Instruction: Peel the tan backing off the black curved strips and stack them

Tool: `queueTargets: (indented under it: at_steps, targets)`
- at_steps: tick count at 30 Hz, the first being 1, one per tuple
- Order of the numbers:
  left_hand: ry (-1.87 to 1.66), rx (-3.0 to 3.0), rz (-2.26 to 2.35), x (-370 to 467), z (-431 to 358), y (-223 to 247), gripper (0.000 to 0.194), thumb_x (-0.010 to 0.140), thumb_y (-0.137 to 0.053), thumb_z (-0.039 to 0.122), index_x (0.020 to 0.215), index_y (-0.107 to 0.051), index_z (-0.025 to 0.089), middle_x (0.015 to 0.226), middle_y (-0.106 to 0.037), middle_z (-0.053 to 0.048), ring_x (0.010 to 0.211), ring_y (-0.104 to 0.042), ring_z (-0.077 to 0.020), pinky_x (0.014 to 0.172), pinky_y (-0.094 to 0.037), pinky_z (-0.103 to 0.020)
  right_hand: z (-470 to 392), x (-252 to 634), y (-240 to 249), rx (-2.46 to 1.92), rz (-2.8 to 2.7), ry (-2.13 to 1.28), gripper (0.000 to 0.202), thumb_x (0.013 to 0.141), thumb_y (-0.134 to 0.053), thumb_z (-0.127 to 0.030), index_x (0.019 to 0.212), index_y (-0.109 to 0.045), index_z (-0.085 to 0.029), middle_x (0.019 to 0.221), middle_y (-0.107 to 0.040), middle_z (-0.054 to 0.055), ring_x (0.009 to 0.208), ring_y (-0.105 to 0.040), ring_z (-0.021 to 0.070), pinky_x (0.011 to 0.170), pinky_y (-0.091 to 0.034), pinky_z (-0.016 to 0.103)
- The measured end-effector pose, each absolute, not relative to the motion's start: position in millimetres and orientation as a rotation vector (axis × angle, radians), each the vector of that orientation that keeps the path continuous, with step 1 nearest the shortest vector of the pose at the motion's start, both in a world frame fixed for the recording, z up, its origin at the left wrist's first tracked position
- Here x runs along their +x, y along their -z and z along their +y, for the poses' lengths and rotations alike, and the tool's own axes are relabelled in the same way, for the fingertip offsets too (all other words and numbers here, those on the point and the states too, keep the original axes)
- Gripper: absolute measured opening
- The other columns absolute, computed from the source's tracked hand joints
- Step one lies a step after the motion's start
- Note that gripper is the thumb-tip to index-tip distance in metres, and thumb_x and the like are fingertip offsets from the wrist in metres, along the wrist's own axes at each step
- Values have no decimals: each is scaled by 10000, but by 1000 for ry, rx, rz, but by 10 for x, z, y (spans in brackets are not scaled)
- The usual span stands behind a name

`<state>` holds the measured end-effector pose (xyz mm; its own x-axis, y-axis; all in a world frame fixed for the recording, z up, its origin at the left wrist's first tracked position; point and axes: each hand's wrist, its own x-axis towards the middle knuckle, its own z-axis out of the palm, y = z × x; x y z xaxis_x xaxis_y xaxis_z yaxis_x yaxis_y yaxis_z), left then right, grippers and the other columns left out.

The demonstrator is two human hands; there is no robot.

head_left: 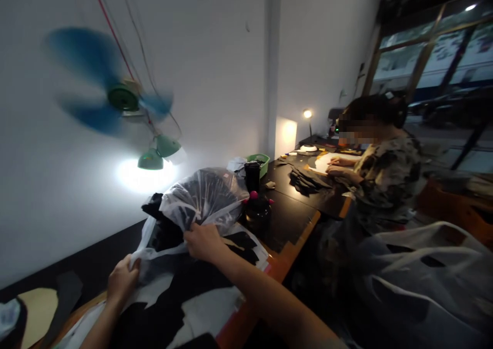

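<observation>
Premises appear to be a small workshop. Evidence: a long black desk [287, 220] with brown-taped edges, a heap of cut dark pieces [308, 180], a stuffed plastic bag [208, 192], and a co-worker [396, 169] bent over a white sheet [326, 161] near a lit lamp [307, 114]. Bare wall [215, 56]; fan [123, 97] running.

Dark table [287, 227]; plastic bag [210, 192], black pieces [307, 179], green basket [265, 168] atop.

Left grip [123, 278] and right grip [203, 242] hold a plastic bag [210, 192].
</observation>
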<state>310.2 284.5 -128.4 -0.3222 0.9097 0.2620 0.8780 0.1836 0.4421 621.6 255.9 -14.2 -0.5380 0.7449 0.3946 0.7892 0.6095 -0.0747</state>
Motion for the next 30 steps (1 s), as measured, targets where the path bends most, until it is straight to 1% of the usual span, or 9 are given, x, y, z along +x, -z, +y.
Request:
queueTargets:
  at_steps: [3, 6, 11, 19, 25, 30]
  targets:
    - [-699, 1907, 2510, 3124, 2845, 1429, 408, 979, -283, 512, 957, -568, 221, 970, -632, -96, 801, -633, -272, 621, -391, -316, 2570, 6225, 234, -1143, -2452, 157, 187, 963, -516, -237, 998, -686, -166, 1008, -679, 105, 801, -697, 260, 652, -561, 392]
    - [-611, 1929, 2556, 3129, 2838, 1499, 450, 991, -217, 543, 983, -539, 228, 1023, -611, -92, 816, -629, -269, 624, -388, -325, 2580, 6226, 311, -1096, -2447, 147, 173, 963, -515, -234, 1000, -667, -160, 995, -664, 104, 791, -688, 256, 649, -566, 401]
    - [-579, 1895, 2582, 3139, 2805, 1456, 457, 984, -200, 562, 953, -515, 233, 1014, -603, -87, 820, -625, -266, 635, -389, -328, 2583, 6203, 385, -1068, -2420, 130, 161, 958, -522, -243, 998, -658, -167, 979, -645, 98, 770, -677, 249, 623, -563, 393]
    - [-533, 1883, 2604, 3170, 2764, 1412, 458, 986, -171, 567, 944, -485, 236, 1027, -586, -85, 817, -614, -266, 638, -390, -335, 2543, 6215, 396, -1046, -2401, 80, 138, 954, -540, -226, 992, -651, -153, 992, -648, 101, 818, -684, 255, 654, -566, 402]
    - [-570, 1878, 2594, 3180, 2757, 1397, 433, 989, -187, 564, 919, -468, 242, 991, -580, -80, 818, -614, -271, 635, -398, -339, 2531, 6235, 386, -1056, -2439, 64, 153, 958, -538, -238, 1024, -649, -155, 1036, -665, 121, 838, -694, 264, 667, -567, 410]
    - [-603, 1890, 2585, 3170, 2774, 1442, 378, 988, -243, 536, 895, -467, 245, 980, -584, -78, 806, -612, -278, 629, -392, -348, 2522, 6232, 433, -1074, -2437, 37, 179, 946, -531, -253, 1013, -670, -163, 1024, -683, 107, 820, -701, 265, 666, -568, 418]
